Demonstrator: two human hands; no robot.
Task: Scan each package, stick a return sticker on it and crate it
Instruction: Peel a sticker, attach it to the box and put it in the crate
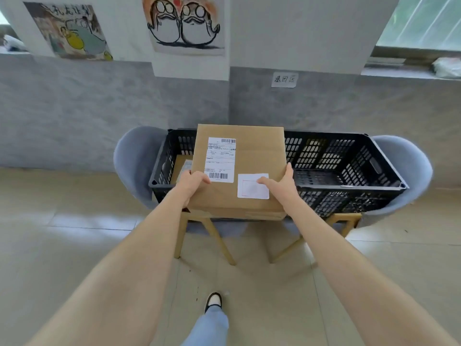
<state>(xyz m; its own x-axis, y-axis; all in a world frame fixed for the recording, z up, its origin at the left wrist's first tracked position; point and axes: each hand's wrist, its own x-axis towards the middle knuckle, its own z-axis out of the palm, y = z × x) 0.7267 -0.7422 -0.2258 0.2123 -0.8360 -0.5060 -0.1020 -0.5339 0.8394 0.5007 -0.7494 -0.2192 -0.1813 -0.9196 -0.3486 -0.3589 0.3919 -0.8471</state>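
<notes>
Soft daylight from the window (424,21), edges bowed, slightly blurred.

Two grey chairs (134,161) stand on the tiled floor (50,233). Cartoon posters (185,23) and a handwritten sign (284,79) hang on the wall (74,108).

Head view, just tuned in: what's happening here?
A person holds a cardboard box over the black crate, left grip at its near-left edge, right grip at the near-right with the thumb on the white sticker. The box also carries a shipping label. It is not yet set down; another package lies in the crate's left end.
</notes>
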